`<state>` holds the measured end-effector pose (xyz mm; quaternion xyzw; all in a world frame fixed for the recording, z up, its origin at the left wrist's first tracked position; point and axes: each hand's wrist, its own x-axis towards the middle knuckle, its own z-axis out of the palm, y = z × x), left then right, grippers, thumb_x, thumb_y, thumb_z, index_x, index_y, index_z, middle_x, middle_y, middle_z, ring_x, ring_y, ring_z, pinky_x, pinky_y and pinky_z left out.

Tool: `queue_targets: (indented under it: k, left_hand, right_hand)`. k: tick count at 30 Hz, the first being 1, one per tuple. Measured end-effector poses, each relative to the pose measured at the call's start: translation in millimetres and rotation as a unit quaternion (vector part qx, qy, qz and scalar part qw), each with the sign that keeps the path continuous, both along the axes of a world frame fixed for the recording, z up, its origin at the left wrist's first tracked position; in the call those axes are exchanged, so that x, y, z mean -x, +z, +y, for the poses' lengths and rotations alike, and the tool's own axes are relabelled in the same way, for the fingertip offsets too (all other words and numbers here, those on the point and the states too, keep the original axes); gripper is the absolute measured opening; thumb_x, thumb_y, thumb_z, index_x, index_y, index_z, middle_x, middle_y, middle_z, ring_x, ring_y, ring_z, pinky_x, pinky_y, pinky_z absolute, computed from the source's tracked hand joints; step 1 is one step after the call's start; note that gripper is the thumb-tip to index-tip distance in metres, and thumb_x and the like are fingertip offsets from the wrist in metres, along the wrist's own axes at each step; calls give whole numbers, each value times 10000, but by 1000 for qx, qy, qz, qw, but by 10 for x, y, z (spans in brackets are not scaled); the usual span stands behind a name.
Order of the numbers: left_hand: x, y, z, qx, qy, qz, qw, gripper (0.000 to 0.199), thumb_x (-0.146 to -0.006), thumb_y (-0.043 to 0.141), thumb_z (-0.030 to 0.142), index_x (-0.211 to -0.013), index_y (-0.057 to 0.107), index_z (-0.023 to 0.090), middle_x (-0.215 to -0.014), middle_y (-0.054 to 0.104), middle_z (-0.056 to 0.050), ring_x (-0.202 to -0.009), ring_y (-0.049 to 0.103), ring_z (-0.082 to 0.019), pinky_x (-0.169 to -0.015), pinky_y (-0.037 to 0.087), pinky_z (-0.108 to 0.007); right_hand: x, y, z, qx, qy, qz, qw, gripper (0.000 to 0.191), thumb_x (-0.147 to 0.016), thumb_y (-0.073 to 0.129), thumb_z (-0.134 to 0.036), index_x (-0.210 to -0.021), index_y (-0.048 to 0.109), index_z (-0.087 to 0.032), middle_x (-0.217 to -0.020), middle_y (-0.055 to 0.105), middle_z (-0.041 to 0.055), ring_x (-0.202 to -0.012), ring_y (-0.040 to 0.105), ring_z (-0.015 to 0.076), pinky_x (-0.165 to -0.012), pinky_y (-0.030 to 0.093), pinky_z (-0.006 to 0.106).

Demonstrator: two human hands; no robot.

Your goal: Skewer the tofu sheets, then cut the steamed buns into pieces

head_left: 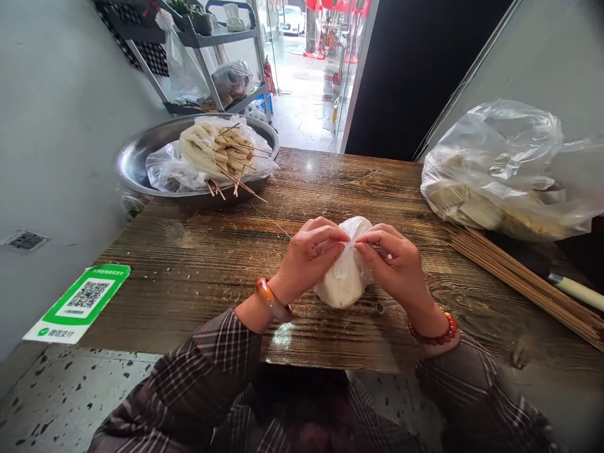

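A clear plastic bag with pale, whitish food inside rests on the wooden table in front of me. My left hand pinches the bag's gathered plastic from the left, thumb against fingers. From the right, my right hand pinches the same gathered part, and the fingertips of both hands almost meet there. Part of the bag's right side is hidden behind my right hand. What exactly the pale food is, I cannot make out through the plastic.
A steel basin at the back left holds bagged, pale skewered food. At right lie thin wooden sticks, a light-handled tool and a large plastic bag of pale pieces. A green QR card is at left.
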<state>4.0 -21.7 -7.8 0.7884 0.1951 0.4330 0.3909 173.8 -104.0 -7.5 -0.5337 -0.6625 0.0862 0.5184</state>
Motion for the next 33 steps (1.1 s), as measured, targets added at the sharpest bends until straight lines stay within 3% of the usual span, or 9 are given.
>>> queue_targets:
  k: [14, 21, 24, 28, 33]
  left_hand:
    - [-66, 19, -41, -93, 38, 40, 994, 105, -818, 593, 112, -772, 581, 206, -834, 631, -15, -833, 557, -168, -817, 454, -338]
    - [-78, 11, -37, -89, 38, 25, 995, 148, -778, 563, 65, -743, 540, 206, -810, 609, -7, -810, 543, -163, -814, 451, -336]
    - [-72, 5, -37, -88, 33, 12, 996, 145, -791, 554, 66, -754, 545, 206, -814, 605, -8, -810, 542, -162, -808, 452, -335]
    - [-66, -1, -41, -92, 34, 17, 995, 137, -797, 549, 76, -764, 554, 209, -838, 613, -16, -830, 549, -166, -819, 458, -343]
    - [-65, -12, -38, -97, 38, 19, 994, 108, -817, 551, 115, -768, 552, 211, -840, 616, -16, -830, 548, -167, -802, 459, -337]
  right_hand:
    - [26, 3, 11, 5, -3, -7, 1000, 89, -903, 623, -251, -838, 683, -247, -829, 699, 18, -822, 619, 197, -775, 481, 388]
    - [2, 1, -7, 12, -61, -12, 998, 123, -855, 620, -228, -736, 647, -243, -765, 658, 13, -767, 593, 194, -738, 480, 383]
    - [-19, 48, -21, -1, -49, -14, 999, 112, -873, 583, -220, -861, 691, -250, -880, 677, 34, -868, 616, 212, -814, 495, 412]
    - [-25, 84, -18, -43, -12, -69, 997, 258, -929, 555, -223, -1130, 699, -296, -1099, 708, 41, -1047, 622, 229, -942, 471, 448]
    - [-21, 6, 19, -42, -21, -135, 990, 172, -906, 606, -204, -986, 719, -306, -966, 724, 12, -904, 615, 214, -856, 472, 421]
